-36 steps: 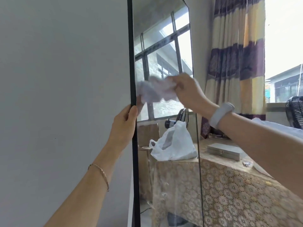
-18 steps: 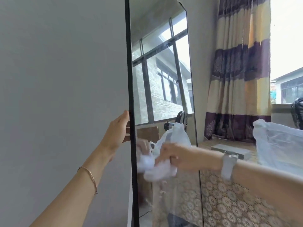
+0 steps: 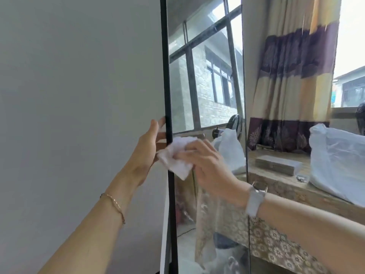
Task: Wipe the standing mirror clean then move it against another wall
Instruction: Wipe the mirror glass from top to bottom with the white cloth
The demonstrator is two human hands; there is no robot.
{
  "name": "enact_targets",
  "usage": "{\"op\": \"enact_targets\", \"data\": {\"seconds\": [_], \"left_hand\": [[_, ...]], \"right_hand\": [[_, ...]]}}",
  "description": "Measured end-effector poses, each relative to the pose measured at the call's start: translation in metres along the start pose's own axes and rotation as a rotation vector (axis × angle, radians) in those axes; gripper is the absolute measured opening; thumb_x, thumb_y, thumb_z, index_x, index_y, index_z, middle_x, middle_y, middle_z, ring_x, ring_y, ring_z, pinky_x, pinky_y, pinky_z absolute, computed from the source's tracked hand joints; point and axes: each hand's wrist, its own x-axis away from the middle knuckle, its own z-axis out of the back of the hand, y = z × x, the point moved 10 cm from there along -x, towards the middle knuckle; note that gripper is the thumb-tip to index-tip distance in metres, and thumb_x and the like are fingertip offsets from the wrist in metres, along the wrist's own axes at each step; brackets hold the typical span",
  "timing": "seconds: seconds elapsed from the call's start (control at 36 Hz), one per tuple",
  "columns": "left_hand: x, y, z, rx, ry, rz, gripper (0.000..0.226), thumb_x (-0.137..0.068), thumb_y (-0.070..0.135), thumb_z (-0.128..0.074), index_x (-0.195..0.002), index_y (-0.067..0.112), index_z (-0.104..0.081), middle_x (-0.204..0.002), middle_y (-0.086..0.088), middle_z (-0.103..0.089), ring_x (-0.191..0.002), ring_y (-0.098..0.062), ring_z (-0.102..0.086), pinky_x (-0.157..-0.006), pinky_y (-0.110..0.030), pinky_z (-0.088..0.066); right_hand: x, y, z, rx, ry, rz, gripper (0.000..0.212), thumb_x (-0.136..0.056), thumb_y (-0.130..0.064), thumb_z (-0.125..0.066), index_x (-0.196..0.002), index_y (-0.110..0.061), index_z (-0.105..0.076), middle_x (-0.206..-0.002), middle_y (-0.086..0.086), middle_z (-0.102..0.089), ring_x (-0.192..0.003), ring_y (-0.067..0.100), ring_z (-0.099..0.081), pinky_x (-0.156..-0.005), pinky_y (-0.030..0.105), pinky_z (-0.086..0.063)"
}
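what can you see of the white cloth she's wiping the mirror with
The white cloth is a small crumpled wad, soft and thin-looking, maybe tissue or rag; which one cannot be told. The right hand grips it and presses it against the standing mirror at its left edge, where it overlaps the black frame. One corner hangs loose below. The left hand holds the frame just beside it.

Table (image 3: pixel 286 252) on the right, w/ a floral lace cloth hanging over its front. On top: white plastic bag (image 3: pixel 339 161) at the right end, grey flat box (image 3: pixel 278 165) just left of it, & sth small and metallic (image 3: pixel 301 177) between them, too small to tell.
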Motion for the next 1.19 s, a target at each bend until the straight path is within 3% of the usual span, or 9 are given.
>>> {"op": "enact_targets", "data": {"seconds": [0.19,0.36,0.47,0.64,0.72,0.83,0.94,1.08,1.19], "left_hand": [[0.015,-0.022,0.006,-0.094,0.144,-0.026,0.026,-0.096,0.027,-0.04,-0.11,0.027,-0.061,-0.101,0.006,-0.065,-0.1,-0.014,-0.06,-0.1,-0.037,-0.044],[0.02,-0.024,0.006,-0.196,0.212,-0.022,0.025,-0.09,0.031,-0.042,-0.076,0.016,-0.056,-0.08,-0.018,-0.062,-0.082,-0.035,-0.059,-0.087,-0.048,-0.047],[0.028,-0.026,0.003,-0.276,0.213,-0.04,0.02,-0.094,0.024,-0.039,-0.082,0.015,-0.053,-0.082,-0.008,-0.046,-0.077,-0.018,-0.046,-0.074,-0.033,-0.04],[0.053,-0.051,0.005,-0.184,0.213,0.035,0.036,-0.097,0.022,-0.031,-0.08,0.029,-0.062,-0.087,0.002,-0.054,-0.071,-0.006,-0.052,-0.064,-0.017,-0.044],[0.068,-0.053,-0.005,-0.195,0.191,-0.009,0.042,-0.099,0.019,-0.032,-0.079,0.045,-0.059,-0.075,0.014,-0.053,-0.062,0.004,-0.048,-0.061,-0.008,-0.041],[0.077,-0.07,-0.011,-0.298,0.233,-0.021,0.034,-0.096,0.024,-0.04,-0.13,0.032,-0.04,-0.107,0.007,-0.052,-0.09,-0.002,-0.049,-0.083,-0.013,-0.04],[0.083,-0.072,-0.016,-0.324,0.248,-0.013,0.044,-0.097,0.02,-0.04,-0.139,0.027,-0.028,-0.118,0.034,-0.037,-0.112,0.005,-0.043,-0.089,0.003,-0.031],[0.083,-0.075,-0.016,-0.373,0.274,-0.006,0.048,-0.098,0.021,-0.038,-0.143,0.023,-0.023,-0.138,0.019,-0.031,-0.122,0.012,-0.026,-0.091,0.011,-0.017],[0.085,-0.08,-0.016,-0.311,0.29,0.02,0.048,-0.097,0.022,-0.039,-0.142,0.031,-0.026,-0.139,-0.01,-0.048,-0.124,-0.023,-0.047,-0.109,-0.035,-0.034]], "right_hand": [[0.126,-0.007,-0.08,0.041,-0.764,0.091,0.047,-0.072,0.001,-0.054,-0.108,-0.027,-0.062,-0.105,0.005,-0.052,-0.094,0.022,-0.046,-0.062,0.042,-0.054],[0.041,0.015,0.027,0.047,-0.085,-0.047,0.042,-0.079,-0.008,-0.033,-0.1,-0.013,-0.068,-0.09,0.014,-0.056,-0.082,0.02,-0.049,-0.067,0.018,-0.04],[0.001,0.031,0.039,0.053,0.092,-0.217,0.042,-0.082,0.001,-0.035,-0.106,-0.014,-0.066,-0.092,0.002,-0.045,-0.092,0.019,-0.045,-0.079,0.022,-0.033],[0.08,-0.006,-0.037,-0.034,-0.001,-0.137,0.032,-0.08,-0.009,-0.041,-0.102,-0.017,-0.063,-0.104,0.001,-0.05,-0.101,0.016,-0.043,-0.077,0.021,-0.043],[0.168,-0.024,-0.099,-0.075,-0.379,-0.053,0.04,-0.068,-0.002,-0.056,-0.102,-0.022,-0.063,-0.107,-0.002,-0.05,-0.099,0.018,-0.046,-0.068,0.025,-0.051],[0.233,-0.018,-0.128,-0.101,-0.733,-0.092,0.044,-0.07,-0.007,-0.039,-0.1,-0.029,-0.063,-0.094,0.0,-0.05,-0.088,0.014,-0.041,-0.057,0.033,-0.051],[0.182,0.021,-0.079,-0.072,-0.545,-0.219,0.05,-0.072,0.004,-0.048,-0.105,-0.031,-0.061,-0.101,0.001,-0.052,-0.095,0.015,-0.046,-0.071,0.033,-0.052],[0.082,0.044,-0.001,0.003,-0.184,-0.217,0.043,-0.079,0.01,-0.047,-0.105,-0.019,-0.065,-0.104,0.007,-0.053,-0.097,0.01,-0.041,-0.081,0.029,-0.047],[0.027,0.064,0.041,-0.057,0.201,-0.256,0.042,-0.077,0.011,-0.045,-0.106,-0.013,-0.065,-0.098,0.012,-0.049,-0.096,0.02,-0.043,-0.083,0.042,-0.05]]}}
